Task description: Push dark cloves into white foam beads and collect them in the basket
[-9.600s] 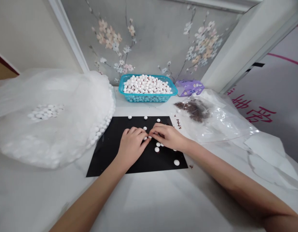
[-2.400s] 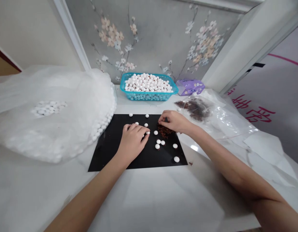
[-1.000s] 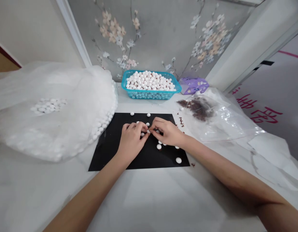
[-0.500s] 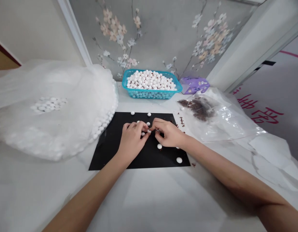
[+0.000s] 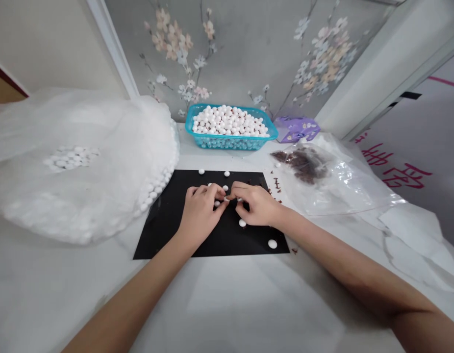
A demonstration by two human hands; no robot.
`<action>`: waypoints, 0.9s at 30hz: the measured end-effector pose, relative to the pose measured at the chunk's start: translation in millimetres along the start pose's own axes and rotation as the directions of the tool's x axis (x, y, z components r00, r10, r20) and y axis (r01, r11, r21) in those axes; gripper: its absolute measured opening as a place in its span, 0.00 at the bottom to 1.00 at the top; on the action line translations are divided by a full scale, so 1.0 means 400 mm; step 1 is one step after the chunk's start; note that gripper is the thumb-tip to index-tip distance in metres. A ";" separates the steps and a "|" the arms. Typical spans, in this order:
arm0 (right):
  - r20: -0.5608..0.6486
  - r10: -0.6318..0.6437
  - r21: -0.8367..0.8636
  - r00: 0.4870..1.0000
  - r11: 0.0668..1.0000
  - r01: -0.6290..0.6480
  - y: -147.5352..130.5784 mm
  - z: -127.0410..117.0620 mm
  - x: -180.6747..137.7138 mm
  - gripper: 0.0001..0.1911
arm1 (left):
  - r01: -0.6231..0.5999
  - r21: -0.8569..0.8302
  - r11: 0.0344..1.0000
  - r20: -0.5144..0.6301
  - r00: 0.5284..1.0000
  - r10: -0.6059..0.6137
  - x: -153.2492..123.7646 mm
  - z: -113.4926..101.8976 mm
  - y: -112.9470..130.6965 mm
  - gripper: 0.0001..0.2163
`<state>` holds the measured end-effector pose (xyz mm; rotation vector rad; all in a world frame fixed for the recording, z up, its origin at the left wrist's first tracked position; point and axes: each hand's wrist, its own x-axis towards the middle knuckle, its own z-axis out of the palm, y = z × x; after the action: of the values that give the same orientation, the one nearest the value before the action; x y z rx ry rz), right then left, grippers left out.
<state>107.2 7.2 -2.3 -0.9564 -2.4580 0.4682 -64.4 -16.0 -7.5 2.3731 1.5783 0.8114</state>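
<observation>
Fingers of the left hand (image 5: 199,213) pinch a ball (image 5: 226,199) over the black mat (image 5: 161,235); the right hand (image 5: 260,203) touches it, thumb apart. An off-centre push could squirt it into loose balls (image 5: 272,243).

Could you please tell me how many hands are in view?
2: the left hand, holding a white ball over the black mat; the right hand beside it.
</observation>
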 end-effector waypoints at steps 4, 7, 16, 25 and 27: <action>-0.036 0.027 0.108 0.999 0.994 -0.023 0.016 -0.001 0.002 0.13 | 0.016 -0.004 1.000 -0.007 1.000 -0.016 0.000 -0.001 0.000 0.04; -0.074 0.081 0.184 0.994 0.981 -0.066 0.031 -0.004 0.004 0.14 | 0.030 -0.023 0.999 -0.011 0.999 -0.030 0.000 -0.002 0.001 0.05; -0.144 0.298 -0.046 0.944 0.951 -0.307 0.066 -0.024 0.078 0.12 | -0.025 0.000 1.000 0.009 1.000 0.025 -0.005 -0.002 0.000 0.07; -0.041 0.285 -0.146 0.958 0.947 -0.288 0.088 -0.002 0.151 0.09 | -0.092 0.113 0.989 0.002 0.996 0.093 -0.002 0.004 -0.004 0.06; -0.054 0.288 -0.144 0.956 0.945 -0.293 0.083 -0.008 0.146 0.08 | -0.131 0.155 0.979 0.012 0.991 0.130 -0.001 0.004 -0.004 0.06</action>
<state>88.9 71.6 2.0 -1.3889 -2.3575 0.3616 -65.0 -15.6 -9.6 2.6100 1.5512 0.7338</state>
